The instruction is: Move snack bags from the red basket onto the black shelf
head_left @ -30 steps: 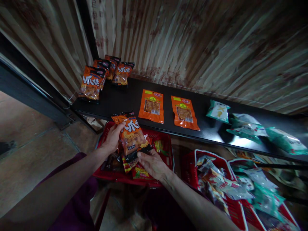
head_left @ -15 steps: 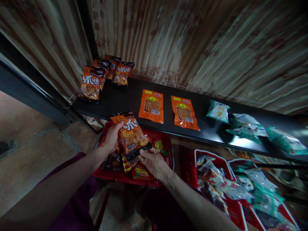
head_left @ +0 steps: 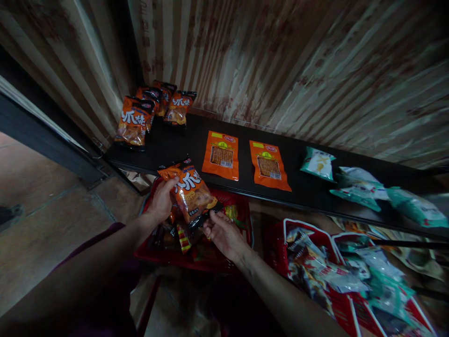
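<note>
"Where are you seeing the orange snack bag (head_left: 194, 196)?"
"It's hovering over the red basket (head_left: 154, 257), by the black shelf (head_left: 191, 142). The left hand (head_left: 163, 202) is gripping its side; the right hand (head_left: 225, 236) is touching its lower corner, whether pinching I can't tell."
"What's helping most?"
"Probably supporting both ends, squeezing lightly."

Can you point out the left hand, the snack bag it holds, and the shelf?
Left hand (head_left: 162, 201), head view: back of hand.
Snack bag (head_left: 194, 197), head view: printed front.
Shelf (head_left: 177, 146), head view: bare top.
</note>
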`<action>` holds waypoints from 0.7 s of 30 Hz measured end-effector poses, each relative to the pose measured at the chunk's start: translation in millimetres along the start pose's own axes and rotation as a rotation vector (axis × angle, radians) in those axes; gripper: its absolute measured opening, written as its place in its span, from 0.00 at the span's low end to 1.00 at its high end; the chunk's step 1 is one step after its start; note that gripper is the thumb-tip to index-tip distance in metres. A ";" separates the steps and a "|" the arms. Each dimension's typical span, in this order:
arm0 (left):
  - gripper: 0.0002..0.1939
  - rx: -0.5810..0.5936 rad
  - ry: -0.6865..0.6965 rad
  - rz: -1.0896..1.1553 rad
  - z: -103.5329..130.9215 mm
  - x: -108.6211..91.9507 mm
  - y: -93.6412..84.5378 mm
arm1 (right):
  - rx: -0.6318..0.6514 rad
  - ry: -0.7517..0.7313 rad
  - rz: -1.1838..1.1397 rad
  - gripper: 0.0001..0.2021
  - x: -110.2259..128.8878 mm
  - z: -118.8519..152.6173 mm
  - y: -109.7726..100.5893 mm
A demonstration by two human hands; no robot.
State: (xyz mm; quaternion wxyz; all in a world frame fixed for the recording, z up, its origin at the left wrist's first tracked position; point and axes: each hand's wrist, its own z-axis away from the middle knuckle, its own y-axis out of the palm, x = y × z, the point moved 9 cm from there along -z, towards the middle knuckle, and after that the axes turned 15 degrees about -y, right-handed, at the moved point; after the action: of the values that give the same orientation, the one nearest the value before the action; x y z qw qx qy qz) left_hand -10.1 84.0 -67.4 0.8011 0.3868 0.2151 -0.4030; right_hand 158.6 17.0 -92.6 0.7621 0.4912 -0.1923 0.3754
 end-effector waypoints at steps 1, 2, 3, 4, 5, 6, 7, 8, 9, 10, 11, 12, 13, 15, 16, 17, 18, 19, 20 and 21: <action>0.19 -0.008 0.012 -0.004 0.0 -0.8 -0.8 | 0.003 0.001 0.003 0.13 -0.2 0.0 0.1; 0.18 -0.016 0.021 -0.004 0.0 -1.4 -1.9 | 0.005 0.001 0.008 0.14 -0.5 0.1 0.0; 0.18 -0.025 0.028 -0.002 -0.3 -1.6 -3.1 | 0.004 0.001 0.012 0.14 -0.6 0.2 -0.2; 0.18 -0.032 0.032 -0.001 -0.8 -1.6 -4.3 | 0.001 0.001 0.017 0.14 -0.6 0.3 -0.6; 0.18 -0.036 0.032 -0.001 -1.5 -1.1 -5.1 | -0.003 0.000 0.019 0.15 -0.6 0.3 -1.0; 0.18 -0.033 0.029 -0.001 -2.3 -0.3 -5.5 | -0.008 0.001 0.020 0.15 -0.5 0.4 -1.3; 0.18 -0.029 0.026 0.004 -3.1 0.3 -5.7 | -0.010 0.002 0.019 0.15 -0.3 0.4 -1.3; 0.18 -0.023 0.022 0.015 -3.7 1.0 -5.7 | -0.008 0.002 0.017 0.15 0.0 0.4 -1.1; 0.18 -0.017 0.016 0.031 -4.1 1.7 -5.6 | -0.003 0.003 0.015 0.16 0.4 0.4 -0.6; 0.18 -0.011 0.009 0.049 -4.3 2.2 -5.2 | 0.005 0.005 0.013 0.16 0.7 0.4 0.1; 0.17 -0.008 0.006 0.067 -4.0 2.3 -4.9 | 0.015 0.006 0.012 0.17 1.1 0.4 0.9; 0.17 -0.006 0.004 0.082 -3.5 2.1 -4.4 | 0.025 0.008 0.013 0.17 1.5 0.5 1.6; 0.17 -0.001 -0.001 0.092 -2.9 2.0 -3.5 | 0.033 0.010 0.014 0.17 1.8 0.5 2.1; 0.16 0.013 -0.012 0.097 -1.9 1.9 -1.2 | 0.032 0.007 0.019 0.15 2.5 0.4 1.8; 0.16 0.021 -0.022 0.094 -1.8 2.3 -0.3 | 0.027 0.000 0.021 0.14 3.1 0.2 1.1; 0.17 0.027 -0.033 0.087 -2.0 3.0 0.4 | 0.017 -0.009 0.021 0.13 3.7 0.0 0.1; 0.17 0.031 -0.042 0.079 -2.4 3.7 0.6 | 0.005 -0.019 0.020 0.13 4.3 -0.3 -1.1; 0.18 0.034 -0.043 0.074 -2.9 3.8 0.5 | -0.009 -0.032 0.018 0.13 5.0 -0.6 -2.6; 0.18 0.037 -0.036 0.069 -3.3 3.3 0.3 | -0.022 -0.044 0.018 0.13 5.5 -0.9 -4.1; 0.18 0.039 -0.028 0.063 -3.6 2.7 0.1 | -0.031 -0.054 0.020 0.13 5.7 -1.1 -5.3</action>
State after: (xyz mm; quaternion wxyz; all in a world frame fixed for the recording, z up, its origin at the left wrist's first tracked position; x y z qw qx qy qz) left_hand -8.5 85.6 -71.3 0.8085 0.4034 0.1836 -0.3873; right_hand 166.3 18.9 -92.5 0.7605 0.4870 -0.2234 0.3668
